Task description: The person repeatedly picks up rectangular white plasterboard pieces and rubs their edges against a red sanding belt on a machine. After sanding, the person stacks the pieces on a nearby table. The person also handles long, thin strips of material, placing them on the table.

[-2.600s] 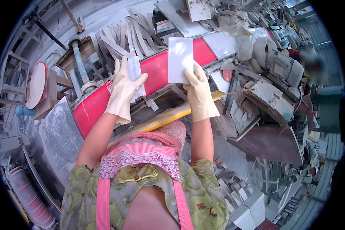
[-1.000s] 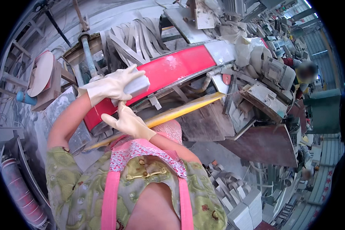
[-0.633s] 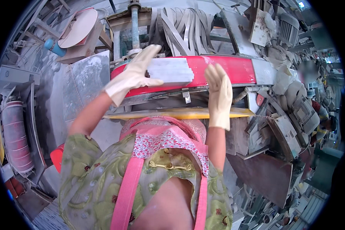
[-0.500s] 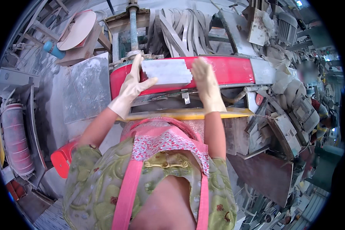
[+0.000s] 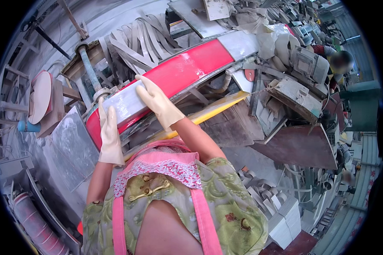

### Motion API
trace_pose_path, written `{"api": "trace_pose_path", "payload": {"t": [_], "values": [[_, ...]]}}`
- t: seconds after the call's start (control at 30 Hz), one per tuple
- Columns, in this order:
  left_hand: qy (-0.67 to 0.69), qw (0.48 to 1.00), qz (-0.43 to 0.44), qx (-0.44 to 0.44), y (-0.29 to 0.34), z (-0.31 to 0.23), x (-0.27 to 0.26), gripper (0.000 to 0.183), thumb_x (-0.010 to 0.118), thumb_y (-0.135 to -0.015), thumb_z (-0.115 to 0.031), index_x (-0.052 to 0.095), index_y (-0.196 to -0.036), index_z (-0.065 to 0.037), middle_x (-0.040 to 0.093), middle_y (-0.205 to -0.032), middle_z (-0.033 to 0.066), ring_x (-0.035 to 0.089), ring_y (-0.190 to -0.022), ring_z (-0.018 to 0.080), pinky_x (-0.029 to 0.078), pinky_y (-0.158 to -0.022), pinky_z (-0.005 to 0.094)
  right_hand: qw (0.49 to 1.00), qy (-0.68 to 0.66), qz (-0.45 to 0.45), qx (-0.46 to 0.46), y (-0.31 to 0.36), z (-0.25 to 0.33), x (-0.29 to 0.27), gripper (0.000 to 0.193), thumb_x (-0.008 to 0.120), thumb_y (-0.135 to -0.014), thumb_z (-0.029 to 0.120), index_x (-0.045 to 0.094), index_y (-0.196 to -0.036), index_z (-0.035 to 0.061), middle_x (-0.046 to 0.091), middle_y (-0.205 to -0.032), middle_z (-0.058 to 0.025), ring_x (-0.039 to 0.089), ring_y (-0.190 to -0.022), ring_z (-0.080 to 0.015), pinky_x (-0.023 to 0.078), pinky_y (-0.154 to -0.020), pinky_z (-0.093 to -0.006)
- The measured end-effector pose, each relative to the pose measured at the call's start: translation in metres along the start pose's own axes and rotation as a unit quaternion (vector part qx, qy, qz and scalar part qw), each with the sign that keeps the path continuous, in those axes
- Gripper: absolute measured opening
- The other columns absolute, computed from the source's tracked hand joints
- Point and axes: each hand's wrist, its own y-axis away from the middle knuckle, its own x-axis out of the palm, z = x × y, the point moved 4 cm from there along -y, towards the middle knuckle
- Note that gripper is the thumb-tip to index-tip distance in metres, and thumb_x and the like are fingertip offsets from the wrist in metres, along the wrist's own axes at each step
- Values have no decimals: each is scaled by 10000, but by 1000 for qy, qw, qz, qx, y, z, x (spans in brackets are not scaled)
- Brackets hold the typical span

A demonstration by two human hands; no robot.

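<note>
A block of pale grey strips (image 5: 125,103), packed side by side, lies on the long red band surface (image 5: 187,63). Both my hands wear cream rubber gloves. My left hand (image 5: 109,134) presses against the block's left end, its thumb and fingers along the edge. At the opposite end my right hand (image 5: 158,102) grips the block, with fingers stretched over its far corner and the thumb on its top. The block sits between the two hands. Part of its right edge is hidden by the right glove.
Beyond the band hang several grey straps (image 5: 142,40) beside a bluish upright post (image 5: 88,66). A yellow bar (image 5: 219,108) runs along my side. Cluttered boards and a dusty machine part (image 5: 295,95) stand to the right, where another person (image 5: 338,63) is visible.
The view has turned, so the red band now slants up to the right. My hands are closer together on the block, whose ragged ends look more even. The right fingers have bent over its end.
</note>
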Motion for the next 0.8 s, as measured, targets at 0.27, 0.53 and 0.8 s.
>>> {"api": "trace_pose_path", "payload": {"t": [0.27,0.53,0.8], "values": [[-541,819,124,147,-23,-74,4,1210,894,-728,-430,236,-1647,1,281,-1692,251,254,-1580,403,219,-1304,437,999,-41,-14,30,7,1,4,643,486,-1052,320,406,-1554,-75,499,-1549,-299,447,-1490,-367,337,-1220,-397],[-715,633,276,113,-52,-58,39,1417,893,-597,-584,183,-1630,79,264,-1673,297,203,-1588,426,148,-1318,484,1000,5,-15,3,-7,-20,12,625,480,-1029,293,427,-1540,-64,553,-1474,-324,513,-1418,-412,390,-1175,-418],[-706,647,284,43,-52,-59,48,1329,907,-622,-487,204,-1618,43,471,-1509,273,468,-1418,406,361,-1218,446,998,53,-30,-17,-10,-30,18,587,467,-1040,309,446,-1527,-18,622,-1294,-349,596,-1249,-472,465,-1062,-485]]}}
